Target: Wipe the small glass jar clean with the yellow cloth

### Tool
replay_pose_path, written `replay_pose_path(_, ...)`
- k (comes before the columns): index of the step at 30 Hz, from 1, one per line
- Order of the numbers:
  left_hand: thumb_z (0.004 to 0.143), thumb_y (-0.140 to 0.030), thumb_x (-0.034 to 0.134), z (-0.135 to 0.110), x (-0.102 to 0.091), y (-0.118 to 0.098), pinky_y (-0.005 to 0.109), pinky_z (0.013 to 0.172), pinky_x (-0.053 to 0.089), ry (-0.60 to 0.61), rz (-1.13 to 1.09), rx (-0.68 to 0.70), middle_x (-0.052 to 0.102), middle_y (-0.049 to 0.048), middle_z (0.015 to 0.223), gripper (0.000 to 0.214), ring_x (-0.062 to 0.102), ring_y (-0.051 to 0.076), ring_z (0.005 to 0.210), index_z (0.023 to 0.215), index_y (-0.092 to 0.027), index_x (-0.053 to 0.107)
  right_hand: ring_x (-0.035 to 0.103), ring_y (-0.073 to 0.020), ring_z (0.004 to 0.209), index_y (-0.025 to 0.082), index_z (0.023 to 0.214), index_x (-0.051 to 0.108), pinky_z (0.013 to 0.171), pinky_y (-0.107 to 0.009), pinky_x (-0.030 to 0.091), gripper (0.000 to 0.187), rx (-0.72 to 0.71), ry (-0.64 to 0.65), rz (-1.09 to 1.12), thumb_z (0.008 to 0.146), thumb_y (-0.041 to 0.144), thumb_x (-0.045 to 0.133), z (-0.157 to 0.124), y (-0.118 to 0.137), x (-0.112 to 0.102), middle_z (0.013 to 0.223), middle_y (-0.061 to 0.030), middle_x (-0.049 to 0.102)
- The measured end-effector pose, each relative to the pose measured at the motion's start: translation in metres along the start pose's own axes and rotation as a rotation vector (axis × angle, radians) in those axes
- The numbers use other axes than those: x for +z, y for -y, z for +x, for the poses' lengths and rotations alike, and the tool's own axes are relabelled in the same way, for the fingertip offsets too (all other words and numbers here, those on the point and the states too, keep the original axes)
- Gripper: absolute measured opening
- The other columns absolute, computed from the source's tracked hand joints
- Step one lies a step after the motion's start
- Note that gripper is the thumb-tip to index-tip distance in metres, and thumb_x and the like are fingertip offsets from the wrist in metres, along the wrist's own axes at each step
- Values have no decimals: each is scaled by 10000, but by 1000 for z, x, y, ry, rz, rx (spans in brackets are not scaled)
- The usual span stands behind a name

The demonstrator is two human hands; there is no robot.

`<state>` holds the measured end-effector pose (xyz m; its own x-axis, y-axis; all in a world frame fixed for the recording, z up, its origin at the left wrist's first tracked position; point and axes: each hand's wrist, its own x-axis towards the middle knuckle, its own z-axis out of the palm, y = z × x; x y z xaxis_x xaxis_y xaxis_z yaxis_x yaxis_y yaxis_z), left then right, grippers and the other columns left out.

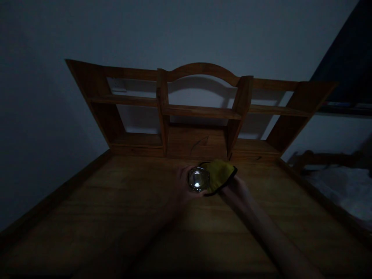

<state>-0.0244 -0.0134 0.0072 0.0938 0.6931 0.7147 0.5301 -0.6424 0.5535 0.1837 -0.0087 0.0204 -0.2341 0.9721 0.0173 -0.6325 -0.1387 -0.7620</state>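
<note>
One round, clear glass (198,179) sits in your grasp above the middle of the desk (116,205), towards its back edge, and it catches a bright reflection near its centre. You have your left hand (182,186) wrapped round it, fingers along the far left side and thumb along the near side. Against its right side you hold a yellow cloth (220,174) with dark edging, spread out and tilted. Your right hand (236,189) grips that cloth from the right and below; most of its fingers are hidden behind the fabric. Your two hands are apart from each other, with the glass and the cloth between them. Whether the base of the glass touches the desk, you cannot tell. Both your forearms reach in over the wood from the near side, the left one largely lost in shadow. Just beyond your hands stands a wooden shelf (200,112) along the back of the desk, divided into three sections across, with an arched rail over the middle one. Low in that middle section you see a wood panel (181,141) marked with a dark curved line. Through the upper left bay shows a pale socket (117,83) on the wall (186,31). Off to your right, past the desk's raised side, lies pale, rumpled fabric (344,188), and above it hangs a large dark area, too dim to make out.
</note>
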Motion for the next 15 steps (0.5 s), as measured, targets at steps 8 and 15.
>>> replay_pose_path(8, 527, -366, 833, -6, -3, -7, 410, 986, 466, 109, -30, 36, 492, 96, 1218, 835, 492, 271, 1154, 1248, -216, 438, 630, -218, 1016, 228, 1079, 654, 909, -349, 477, 344, 19, 3, -314, 743, 291, 693, -6, -21, 11, 1094, -33, 697)
replay_pose_path(15, 596, -425, 795, -10, -5, -9, 395, 993, 472, 240, 7, 138, 483, 127, 1245, 840, 491, 279, 1187, 1308, -204, 407, 625, -184, 783, 221, 976, 678, 718, -294, 496, 206, -306, 39, -1004, 779, 230, 617, -12, -23, 7, 866, -6, 696)
